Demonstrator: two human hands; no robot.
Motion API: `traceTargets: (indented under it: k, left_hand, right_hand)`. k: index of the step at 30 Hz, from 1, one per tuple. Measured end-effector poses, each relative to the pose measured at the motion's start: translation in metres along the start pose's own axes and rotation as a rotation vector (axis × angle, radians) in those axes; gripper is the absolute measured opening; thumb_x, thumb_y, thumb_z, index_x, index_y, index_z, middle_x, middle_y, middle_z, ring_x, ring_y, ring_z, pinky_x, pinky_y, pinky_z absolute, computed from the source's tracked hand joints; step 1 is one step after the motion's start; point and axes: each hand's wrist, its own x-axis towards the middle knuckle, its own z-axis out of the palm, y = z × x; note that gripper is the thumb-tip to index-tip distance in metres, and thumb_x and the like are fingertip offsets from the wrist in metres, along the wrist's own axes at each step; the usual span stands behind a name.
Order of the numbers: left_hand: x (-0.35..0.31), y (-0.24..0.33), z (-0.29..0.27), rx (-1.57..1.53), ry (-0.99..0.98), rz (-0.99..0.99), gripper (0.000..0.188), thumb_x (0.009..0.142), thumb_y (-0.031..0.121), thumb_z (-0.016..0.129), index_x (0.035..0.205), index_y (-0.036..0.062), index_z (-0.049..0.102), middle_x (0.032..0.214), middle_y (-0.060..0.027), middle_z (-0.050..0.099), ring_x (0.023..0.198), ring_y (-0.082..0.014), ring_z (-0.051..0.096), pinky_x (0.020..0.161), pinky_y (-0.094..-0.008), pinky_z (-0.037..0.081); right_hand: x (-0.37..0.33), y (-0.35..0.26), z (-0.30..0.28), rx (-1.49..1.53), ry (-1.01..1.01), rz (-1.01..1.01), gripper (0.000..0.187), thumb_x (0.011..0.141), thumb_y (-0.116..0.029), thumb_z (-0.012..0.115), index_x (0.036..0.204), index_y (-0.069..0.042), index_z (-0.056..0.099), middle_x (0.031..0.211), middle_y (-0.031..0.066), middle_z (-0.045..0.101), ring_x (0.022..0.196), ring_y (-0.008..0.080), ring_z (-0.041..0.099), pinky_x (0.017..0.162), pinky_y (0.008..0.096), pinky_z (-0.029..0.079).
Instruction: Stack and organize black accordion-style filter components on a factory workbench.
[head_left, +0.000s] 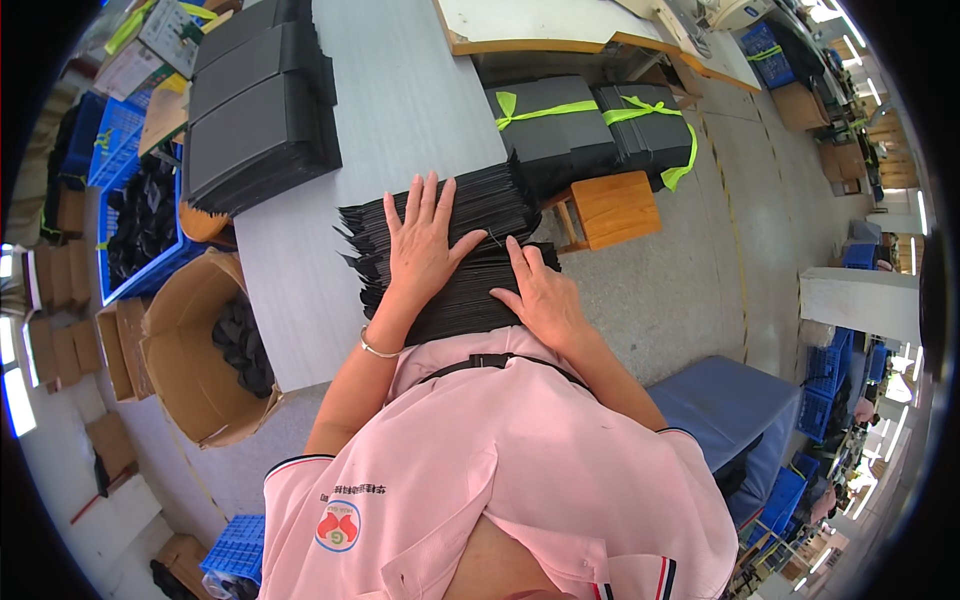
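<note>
A long row of thin black sheets (455, 300), packed on edge with ragged sides, lies on the table against my front. My left hand (422, 235) rests flat on its top, fingers stretched and spread, thumb pointing right. My right hand (545, 298) touches the right side of the row. Its index finger is extended and its thumb stands apart, with the other fingers partly bent. Between my left thumb and right index fingertip shows a small, thin, light mark that I cannot make out. Neither hand visibly grips anything.
Dark grey stacked pieces (255, 130) stand at the table's (385, 90) far left. Black bundles tied with yellow-green strips (550, 115) sit beyond a wooden stool (615, 212). Left of the table are a cardboard box (190, 350) and a blue crate (150, 275) with black pieces.
</note>
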Motion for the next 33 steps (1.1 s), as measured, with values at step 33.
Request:
traceTargets:
  k: [33]
  left_hand:
    - [0.0,0.001,-0.005,-0.092,-0.03,-0.03,0.1,0.083,0.068,0.073,0.156,0.0055,0.048,0.161,-0.0195,0.046,0.155,-0.0361,0.034,0.127,-0.0635,0.01]
  right_hand:
    - [0.001,0.005,0.007,0.056,0.239,-0.118,0.052,0.09,-0.027,0.081,0.125,0.001,0.055,0.145,0.0224,0.054,0.08,0.0274,0.072,0.068,0.0378,0.059]
